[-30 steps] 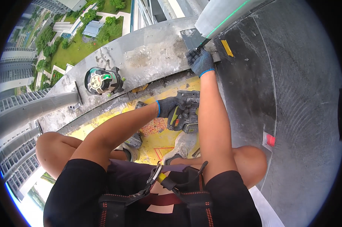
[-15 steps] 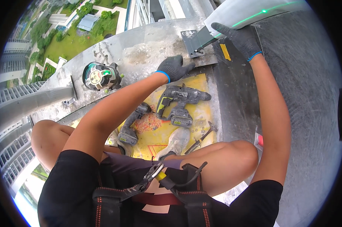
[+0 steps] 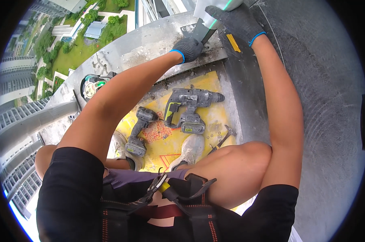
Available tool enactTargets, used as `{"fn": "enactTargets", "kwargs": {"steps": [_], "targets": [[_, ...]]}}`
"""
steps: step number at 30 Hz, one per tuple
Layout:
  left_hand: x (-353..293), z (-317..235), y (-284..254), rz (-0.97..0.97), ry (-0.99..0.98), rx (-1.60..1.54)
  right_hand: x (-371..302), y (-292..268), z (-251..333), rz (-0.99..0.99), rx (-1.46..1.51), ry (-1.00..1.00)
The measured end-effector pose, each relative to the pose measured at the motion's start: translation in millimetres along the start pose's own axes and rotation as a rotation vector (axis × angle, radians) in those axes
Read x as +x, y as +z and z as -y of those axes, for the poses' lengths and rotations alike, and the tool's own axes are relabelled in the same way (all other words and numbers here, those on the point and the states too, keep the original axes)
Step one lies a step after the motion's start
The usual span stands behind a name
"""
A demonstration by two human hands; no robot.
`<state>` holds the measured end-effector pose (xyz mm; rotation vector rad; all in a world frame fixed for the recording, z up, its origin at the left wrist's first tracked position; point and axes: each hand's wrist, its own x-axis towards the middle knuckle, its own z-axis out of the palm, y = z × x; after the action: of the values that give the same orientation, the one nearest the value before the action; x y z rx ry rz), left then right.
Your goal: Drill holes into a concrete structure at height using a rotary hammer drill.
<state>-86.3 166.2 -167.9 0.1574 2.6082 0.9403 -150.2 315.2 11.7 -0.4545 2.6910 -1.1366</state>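
Note:
A metal post [image 3: 222,9] in pale wrapping stands on the ledge at the top of the view, a green laser line running down it. Its dark foot has a base plate [image 3: 188,29]. My right hand [image 3: 237,23], in a dark glove with a blue cuff, grips the post from the right, thumb and fingers around it. My left hand [image 3: 187,49], gloved alike, is closed at the post's dark foot, its fingertips partly hidden. Closer to me lie a rotary hammer drill [image 3: 192,105] and a cordless impact driver [image 3: 139,131].
A laser level [image 3: 90,86] sits on the concrete ledge [image 3: 150,44], partly behind my left arm. Beyond the ledge is a deep drop to lawns and buildings. A hammer [image 3: 222,137] and several nuts lie on the yellow board [image 3: 150,161]. A dark panel [image 3: 327,101] rises at right.
My left hand has moved up and right from the ledge edge to the post's foot. My right hand has shifted left on the post. The view has shifted, and my left arm covers more of the laser level.

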Motion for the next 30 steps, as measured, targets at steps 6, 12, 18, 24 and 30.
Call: {"fn": "enactTargets", "kwargs": {"steps": [6,12,18,24,30], "targets": [[4,0,-13,0.073,0.071,0.109,-1,3,-7,-0.088,-0.071,-0.194],[13,6,-18,0.059,0.249,0.219,-11,6,-5,-0.032,0.056,-0.064],[16,-2,-21,0.026,0.267,0.248,-18,-10,12,-0.017,0.013,-0.063],[-101,15,29,-0.024,-0.016,-0.085,-18,16,-3,-0.009,0.278,0.026],[-316,113,46,-0.085,-0.396,0.287,-4,42,-43,-0.628,-0.289,-0.126]]}}
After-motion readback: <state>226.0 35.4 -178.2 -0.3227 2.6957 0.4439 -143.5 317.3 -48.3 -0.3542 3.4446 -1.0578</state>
